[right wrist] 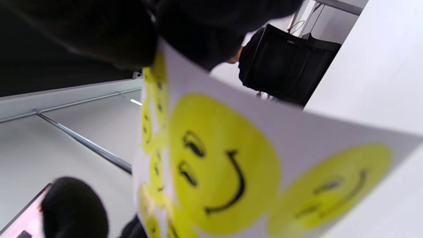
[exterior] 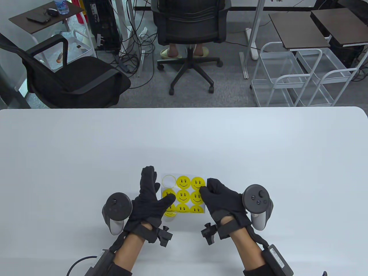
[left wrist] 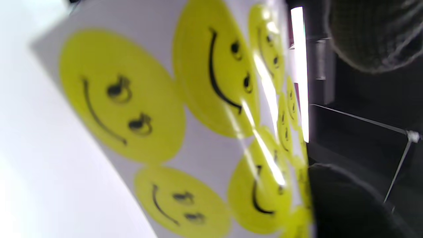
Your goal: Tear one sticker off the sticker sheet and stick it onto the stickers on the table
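Near the table's front edge, between both hands: sticker sheet [exterior: 184, 197], yellow smiley faces in rows, one empty ring at its far-left corner.
Sheet position: wrist views show it bowed and tilted, so likely lifted off the white table [exterior: 258, 149], not lying flat.
Left hand [exterior: 149, 201]: thumb lies across the sheet's left side over a left-column face; other fingers extended, pointing away from the person. Reads as holding the sheet from the side.
Right hand [exterior: 221, 198]: curled, fingertips pinching at the sheet's right edge, on or beside a right-column sticker [exterior: 197, 197]. Whether a sticker edge is already raised, can't tell.
Handling: thin, light, floppy paper with a glossy face; it bends under its own weight. Stickers should peel from the rim, and will crease or curl onto themselves if pulled fast.
Where to grip: brace the backing beside the chosen face, lift that face at its outer rim.
Target stickers on the table: none visible apart from the sheet.
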### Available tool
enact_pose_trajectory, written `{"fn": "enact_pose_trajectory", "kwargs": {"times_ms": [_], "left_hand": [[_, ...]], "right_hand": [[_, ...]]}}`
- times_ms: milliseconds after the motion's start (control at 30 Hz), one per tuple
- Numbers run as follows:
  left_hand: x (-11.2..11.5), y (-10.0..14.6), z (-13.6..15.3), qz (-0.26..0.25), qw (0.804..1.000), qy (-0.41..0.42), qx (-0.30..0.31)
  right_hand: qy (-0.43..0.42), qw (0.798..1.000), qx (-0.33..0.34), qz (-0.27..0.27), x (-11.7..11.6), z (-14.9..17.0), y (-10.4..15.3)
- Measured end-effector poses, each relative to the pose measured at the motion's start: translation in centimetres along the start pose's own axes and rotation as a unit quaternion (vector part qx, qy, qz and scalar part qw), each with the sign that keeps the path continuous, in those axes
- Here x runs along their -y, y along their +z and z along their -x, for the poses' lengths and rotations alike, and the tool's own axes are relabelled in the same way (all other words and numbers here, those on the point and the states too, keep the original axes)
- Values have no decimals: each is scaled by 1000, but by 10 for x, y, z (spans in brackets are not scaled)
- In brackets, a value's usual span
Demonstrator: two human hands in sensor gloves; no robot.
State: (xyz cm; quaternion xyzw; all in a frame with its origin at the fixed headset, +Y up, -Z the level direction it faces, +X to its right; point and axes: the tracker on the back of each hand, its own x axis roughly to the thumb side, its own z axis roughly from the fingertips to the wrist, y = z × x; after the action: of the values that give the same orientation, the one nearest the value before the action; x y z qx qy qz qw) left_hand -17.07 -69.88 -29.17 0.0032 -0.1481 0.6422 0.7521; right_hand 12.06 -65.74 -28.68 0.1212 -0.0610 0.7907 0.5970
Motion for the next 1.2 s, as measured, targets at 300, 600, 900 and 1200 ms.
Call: {"fn": "enact_pose_trajectory", "kwargs": {"times_ms": [300, 600, 900, 1200], "left_hand": [[10, -8, 22, 141, 976, 158, -55], [13, -8, 19, 145, 978, 140, -50], [10, -6, 21, 110, 985, 120, -60], [3, -5, 19, 67, 994, 60, -60]], "right_hand": [[28, 999, 13, -34, -5, 1, -3], [45, 999, 3, -15, 0, 5, -3], [57, 998, -2, -17, -4, 8, -2], [170, 980, 71, 80, 7, -13, 8]]}}
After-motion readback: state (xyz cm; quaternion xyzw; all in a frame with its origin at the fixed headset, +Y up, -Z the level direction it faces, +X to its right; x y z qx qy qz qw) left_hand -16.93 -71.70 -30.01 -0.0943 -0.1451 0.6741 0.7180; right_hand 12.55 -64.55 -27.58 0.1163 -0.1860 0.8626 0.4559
